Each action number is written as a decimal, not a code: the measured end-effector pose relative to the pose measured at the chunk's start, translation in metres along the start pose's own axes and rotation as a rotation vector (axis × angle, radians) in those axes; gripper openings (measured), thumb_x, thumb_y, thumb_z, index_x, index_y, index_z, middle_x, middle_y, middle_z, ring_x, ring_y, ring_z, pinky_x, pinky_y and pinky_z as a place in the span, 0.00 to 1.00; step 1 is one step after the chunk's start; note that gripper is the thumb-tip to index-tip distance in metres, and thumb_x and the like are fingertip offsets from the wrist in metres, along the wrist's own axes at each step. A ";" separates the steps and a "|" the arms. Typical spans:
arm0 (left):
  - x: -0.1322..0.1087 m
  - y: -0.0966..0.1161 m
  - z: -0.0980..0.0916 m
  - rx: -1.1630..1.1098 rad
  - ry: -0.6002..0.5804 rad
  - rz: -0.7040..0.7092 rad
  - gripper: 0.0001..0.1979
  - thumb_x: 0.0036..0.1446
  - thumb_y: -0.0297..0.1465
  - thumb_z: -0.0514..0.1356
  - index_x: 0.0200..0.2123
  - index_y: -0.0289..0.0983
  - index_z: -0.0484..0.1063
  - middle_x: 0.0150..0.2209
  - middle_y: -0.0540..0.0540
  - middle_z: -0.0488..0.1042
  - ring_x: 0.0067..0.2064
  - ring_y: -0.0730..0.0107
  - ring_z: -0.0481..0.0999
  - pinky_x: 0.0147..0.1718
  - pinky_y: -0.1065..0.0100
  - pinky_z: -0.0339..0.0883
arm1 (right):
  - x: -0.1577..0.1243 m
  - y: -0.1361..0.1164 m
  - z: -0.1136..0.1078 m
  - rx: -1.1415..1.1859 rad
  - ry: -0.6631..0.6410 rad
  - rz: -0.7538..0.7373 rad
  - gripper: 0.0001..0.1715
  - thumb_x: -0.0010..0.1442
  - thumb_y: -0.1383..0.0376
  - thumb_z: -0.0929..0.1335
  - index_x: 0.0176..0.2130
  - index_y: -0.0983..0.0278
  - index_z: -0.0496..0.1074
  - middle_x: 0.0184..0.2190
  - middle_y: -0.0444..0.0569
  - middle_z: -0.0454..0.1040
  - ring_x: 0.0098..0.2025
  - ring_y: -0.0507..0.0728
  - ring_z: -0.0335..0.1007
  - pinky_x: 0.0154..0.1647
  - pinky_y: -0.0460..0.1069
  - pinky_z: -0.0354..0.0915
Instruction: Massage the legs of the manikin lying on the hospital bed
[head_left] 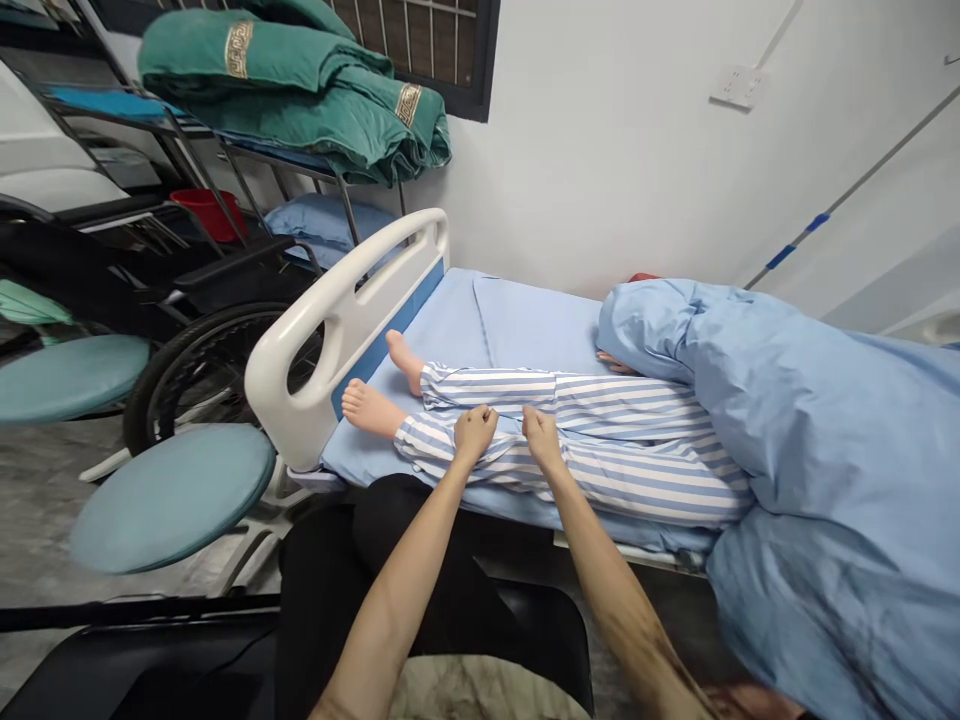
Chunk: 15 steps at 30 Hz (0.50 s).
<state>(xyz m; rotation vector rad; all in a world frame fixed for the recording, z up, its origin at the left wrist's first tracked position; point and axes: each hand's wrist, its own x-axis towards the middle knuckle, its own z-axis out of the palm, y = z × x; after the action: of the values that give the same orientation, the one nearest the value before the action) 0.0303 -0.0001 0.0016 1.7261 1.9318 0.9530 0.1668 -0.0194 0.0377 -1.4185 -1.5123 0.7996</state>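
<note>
My left hand (475, 432) is curled into a fist over the near lower leg of a figure lying on the bed. Close beside it, to the right, my right hand (538, 430) is also a fist, above the same leg near the knee. Nothing shows in either fist. The figure wears blue-and-white striped trousers (630, 455). Its bare feet (367, 407) look smooth, like a manikin's, and point toward the footboard. A light blue quilt (810, 400) hides its upper body, with a few fingertips (615, 362) showing at the quilt's edge.
A white footboard (274, 370) closes the bed's left end, and a blue sheet (525, 315) covers the mattress. Left of it are a wheelchair (210, 370), round teal stools (180, 495), and a rack with green folded quilts (300, 90). A white wall (600, 150) runs behind.
</note>
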 end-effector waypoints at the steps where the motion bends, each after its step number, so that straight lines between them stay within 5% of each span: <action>1: -0.001 0.000 0.000 0.000 0.004 0.002 0.15 0.56 0.35 0.50 0.19 0.38 0.66 0.21 0.48 0.68 0.26 0.71 0.61 0.27 0.68 0.42 | -0.001 0.006 0.006 -0.042 0.000 -0.010 0.28 0.61 0.49 0.55 0.17 0.63 0.53 0.15 0.41 0.53 0.21 0.49 0.49 0.25 0.46 0.48; 6: -0.016 0.000 0.000 0.010 0.052 0.027 0.16 0.56 0.35 0.51 0.18 0.37 0.61 0.20 0.50 0.64 0.25 0.74 0.59 0.27 0.69 0.43 | 0.018 0.031 0.030 -0.184 -0.061 -0.014 0.27 0.62 0.52 0.55 0.17 0.63 0.53 0.15 0.42 0.53 0.22 0.49 0.48 0.26 0.47 0.45; 15: -0.052 0.008 -0.001 -0.087 0.068 0.048 0.18 0.54 0.34 0.51 0.16 0.36 0.51 0.17 0.52 0.56 0.24 0.76 0.55 0.28 0.70 0.47 | 0.037 0.037 0.032 -0.145 -0.081 0.060 0.27 0.62 0.56 0.55 0.16 0.63 0.55 0.14 0.42 0.55 0.22 0.49 0.50 0.27 0.47 0.47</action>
<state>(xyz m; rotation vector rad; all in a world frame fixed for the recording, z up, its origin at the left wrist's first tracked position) 0.0443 -0.0507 -0.0003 1.7188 1.8686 1.1094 0.1547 0.0254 -0.0017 -1.5605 -1.6237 0.8052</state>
